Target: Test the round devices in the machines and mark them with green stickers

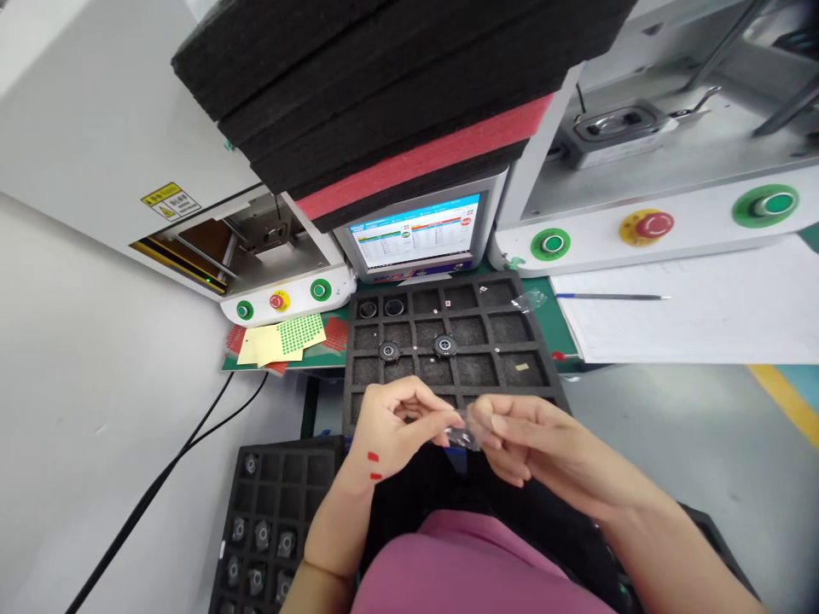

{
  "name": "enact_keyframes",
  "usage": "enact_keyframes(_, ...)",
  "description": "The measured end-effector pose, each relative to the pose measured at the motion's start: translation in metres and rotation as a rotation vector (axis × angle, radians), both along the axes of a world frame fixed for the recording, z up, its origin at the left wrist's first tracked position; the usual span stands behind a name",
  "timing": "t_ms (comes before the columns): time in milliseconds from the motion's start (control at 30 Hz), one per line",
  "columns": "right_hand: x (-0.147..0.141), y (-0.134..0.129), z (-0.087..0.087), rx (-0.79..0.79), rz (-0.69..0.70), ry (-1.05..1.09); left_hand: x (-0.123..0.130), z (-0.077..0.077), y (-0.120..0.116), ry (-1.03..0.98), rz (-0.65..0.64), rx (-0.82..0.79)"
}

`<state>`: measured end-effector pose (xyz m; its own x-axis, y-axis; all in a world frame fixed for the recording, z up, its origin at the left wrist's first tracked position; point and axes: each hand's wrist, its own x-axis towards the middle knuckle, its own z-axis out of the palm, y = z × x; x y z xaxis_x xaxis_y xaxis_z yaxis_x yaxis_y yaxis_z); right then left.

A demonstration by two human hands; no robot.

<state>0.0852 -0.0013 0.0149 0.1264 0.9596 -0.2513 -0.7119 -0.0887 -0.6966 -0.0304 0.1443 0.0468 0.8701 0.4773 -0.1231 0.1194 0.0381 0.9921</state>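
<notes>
Between my two hands is a small clear plastic bag [461, 437]. My left hand [406, 426] pinches its left side, with thumb and forefinger together; two red marks show near the wrist. My right hand [521, 435] grips the bag's right side with its fingers closed. Whether anything lies inside the bag is hard to make out. Just beyond my hands, a black foam tray [473, 370] holds two round watch backs, one at the left [388, 351] and one near the middle [444, 344], and two dark round pieces in its far left compartments.
Behind the tray stands a screen [415, 239] under stacked black foam [397, 94]. Machines with buttons flank it. Yellow sticker sheets [281, 339] lie left, papers [704, 307] with a pen [611, 297] right. Another foam tray [291, 499] with wrapped pieces is lower left.
</notes>
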Motion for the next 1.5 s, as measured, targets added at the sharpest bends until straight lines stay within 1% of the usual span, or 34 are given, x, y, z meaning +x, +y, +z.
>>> enact_keyframes(67, -0.001, 0.002, -0.002, 0.019, -0.154, -0.097, -0.001, 0.003, -0.005, -0.047, 0.118, 0.208)
enact_keyframes(133, -0.005, 0.004, -0.002, -0.002, -0.310, -0.252, -0.003, 0.003, -0.009, -0.091, 0.179, 0.370)
enact_keyframes(200, -0.010, 0.007, 0.000, -0.106, -0.401, -0.419, -0.004, 0.002, -0.012, -0.119, 0.176, 0.453)
enact_keyframes(267, -0.015, 0.010, 0.003, -0.220, -0.431, -0.568, -0.005, 0.001, -0.013, -0.135, 0.148, 0.467)
enact_keyframes(300, -0.017, 0.011, 0.004, -0.231, -0.428, -0.607, -0.005, 0.001, -0.013, -0.136, 0.138, 0.447)
enact_keyframes(333, -0.018, 0.011, 0.004, -0.206, -0.416, -0.617, -0.005, 0.001, -0.013, -0.128, 0.127, 0.401)
enact_keyframes(367, -0.019, 0.010, 0.005, -0.152, -0.401, -0.600, -0.005, 0.002, -0.012, -0.111, 0.111, 0.330)
enact_keyframes(467, -0.017, 0.005, 0.002, 0.022, -0.326, -0.488, -0.005, 0.003, -0.008, -0.031, 0.040, 0.039)
enact_keyframes(533, -0.015, 0.001, -0.002, 0.107, -0.305, -0.446, -0.006, 0.003, -0.005, 0.017, 0.016, -0.092)
enact_keyframes(600, -0.012, -0.001, -0.005, 0.181, -0.313, -0.410, -0.006, 0.003, -0.004, 0.047, 0.045, -0.120)
enact_keyframes(667, -0.012, -0.001, -0.007, 0.191, -0.341, -0.387, -0.005, 0.004, -0.004, 0.064, 0.081, -0.094)
enact_keyframes(733, -0.015, 0.000, -0.005, 0.113, -0.360, -0.388, -0.003, 0.006, -0.007, 0.088, 0.078, -0.057)
enact_keyframes(800, -0.020, 0.003, 0.000, 0.011, -0.348, -0.397, 0.000, 0.008, -0.010, 0.111, 0.043, -0.051)
enact_keyframes(867, -0.024, 0.006, 0.005, -0.027, -0.322, -0.374, 0.003, 0.010, -0.012, 0.121, 0.023, -0.100)
enact_keyframes(933, -0.027, 0.007, 0.006, -0.005, -0.336, -0.354, 0.004, 0.010, -0.010, 0.134, 0.020, -0.185)
enact_keyframes(1000, -0.029, 0.007, 0.005, 0.028, -0.373, -0.352, 0.005, 0.009, -0.006, 0.156, 0.003, -0.257)
enact_keyframes(1067, -0.029, 0.005, 0.003, 0.044, -0.406, -0.350, 0.005, 0.006, -0.002, 0.165, -0.076, -0.321)
enact_keyframes(1100, -0.029, 0.004, 0.002, 0.052, -0.435, -0.346, 0.005, 0.005, 0.000, 0.143, -0.104, -0.339)
enact_keyframes(1133, -0.029, 0.003, 0.002, 0.058, -0.480, -0.341, 0.004, 0.004, 0.000, 0.101, -0.097, -0.333)
enact_keyframes(1167, -0.029, 0.003, 0.002, 0.057, -0.538, -0.340, 0.002, 0.003, 0.000, 0.044, -0.044, -0.289)
enact_keyframes(1200, -0.029, 0.002, 0.003, 0.048, -0.604, -0.343, 0.001, 0.003, -0.002, -0.020, 0.046, -0.200)
enact_keyframes(1233, -0.029, 0.002, 0.004, 0.035, -0.668, -0.348, -0.001, 0.004, -0.005, -0.089, 0.156, -0.062)
enact_keyframes(1267, -0.029, 0.002, 0.005, 0.020, -0.719, -0.355, -0.004, 0.005, -0.009, -0.161, 0.251, 0.112)
enact_keyframes(1300, -0.030, 0.002, 0.006, 0.007, -0.756, -0.361, -0.006, 0.007, -0.013, -0.225, 0.300, 0.296)
enact_keyframes(1333, -0.030, 0.003, 0.007, 0.003, -0.778, -0.365, -0.007, 0.010, -0.018, -0.281, 0.298, 0.469)
enact_keyframes(1400, -0.031, 0.003, 0.009, 0.017, -0.788, -0.364, -0.009, 0.015, -0.027, -0.349, 0.207, 0.735)
enact_keyframes(1433, -0.032, 0.003, 0.009, 0.027, -0.781, -0.359, -0.009, 0.018, -0.030, -0.360, 0.160, 0.825)
enact_keyframes(1500, -0.032, 0.003, 0.010, 0.039, -0.754, -0.359, -0.006, 0.021, -0.034, -0.338, 0.113, 0.932)
